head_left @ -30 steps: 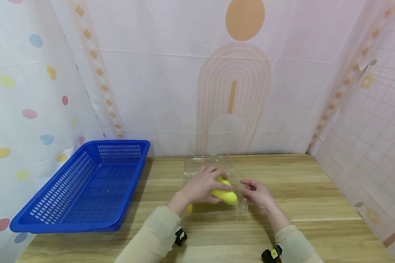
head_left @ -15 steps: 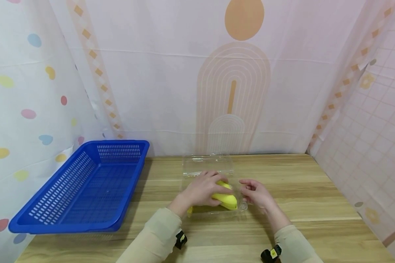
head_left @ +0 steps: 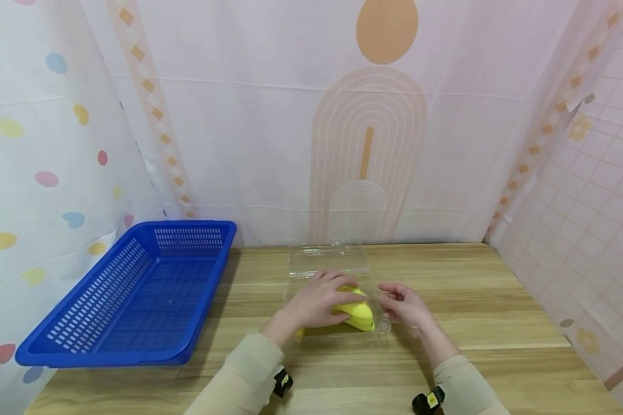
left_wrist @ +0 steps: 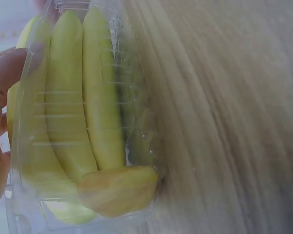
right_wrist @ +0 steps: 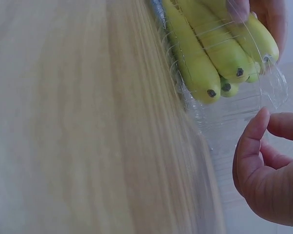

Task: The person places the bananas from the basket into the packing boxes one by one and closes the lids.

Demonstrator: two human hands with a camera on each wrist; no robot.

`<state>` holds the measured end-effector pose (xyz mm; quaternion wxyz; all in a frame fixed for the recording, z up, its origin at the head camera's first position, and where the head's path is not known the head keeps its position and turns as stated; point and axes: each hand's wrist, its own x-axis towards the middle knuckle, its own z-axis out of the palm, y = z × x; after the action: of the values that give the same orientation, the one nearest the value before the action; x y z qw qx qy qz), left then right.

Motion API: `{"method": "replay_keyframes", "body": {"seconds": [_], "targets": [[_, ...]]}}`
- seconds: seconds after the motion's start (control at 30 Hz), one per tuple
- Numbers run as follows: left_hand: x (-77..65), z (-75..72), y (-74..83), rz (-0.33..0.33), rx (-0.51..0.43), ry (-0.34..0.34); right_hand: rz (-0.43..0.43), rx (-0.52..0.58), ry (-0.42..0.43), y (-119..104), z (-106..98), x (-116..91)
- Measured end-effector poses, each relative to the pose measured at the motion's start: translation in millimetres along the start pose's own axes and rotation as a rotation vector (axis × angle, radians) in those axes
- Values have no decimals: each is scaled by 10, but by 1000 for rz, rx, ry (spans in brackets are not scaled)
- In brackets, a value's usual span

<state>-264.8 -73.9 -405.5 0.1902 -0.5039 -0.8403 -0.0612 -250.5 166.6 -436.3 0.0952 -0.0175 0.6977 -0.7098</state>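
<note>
A clear plastic clamshell box (head_left: pixel 328 260) lies on the table with its lid folded back. My left hand (head_left: pixel 318 301) grips a yellow banana (head_left: pixel 360 319) from above, low inside the box. Through the clear wall in the left wrist view, several bananas (left_wrist: pixel 66 92) lie side by side, with a thick yellow-brown stem end (left_wrist: pixel 119 191) nearest the camera. Dark banana tips (right_wrist: pixel 211 93) face the right wrist camera. At the box's right edge, my right hand (head_left: pixel 406 308) pinches the clear rim between thumb and index finger. The left palm hides part of the bananas.
A large blue plastic basket (head_left: pixel 227 253) with slotted sides stands on the left of the wooden table (head_left: pixel 462 276). Patterned curtains (head_left: pixel 270 144) hang behind the table and along both sides.
My left hand has lowered the banana slightly into the box, onto the other bananas. The right hand has stayed at the box's right edge.
</note>
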Motion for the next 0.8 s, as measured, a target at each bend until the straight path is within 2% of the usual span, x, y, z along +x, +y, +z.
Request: {"method": "replay_keyframes", "body": {"seconds": [0.17, 0.33, 0.53, 0.8], "targets": [[-45, -10, 24, 0, 1, 57, -1, -9, 4, 10, -5, 7], [-105, 10, 29, 0, -7, 171, 2, -11, 11, 9, -8, 9], [-164, 24, 30, -37, -38, 290, 2, -15, 13, 2, -4, 6], [-237, -4, 31, -67, -44, 414, 5, -11, 11, 1, -7, 2]]}}
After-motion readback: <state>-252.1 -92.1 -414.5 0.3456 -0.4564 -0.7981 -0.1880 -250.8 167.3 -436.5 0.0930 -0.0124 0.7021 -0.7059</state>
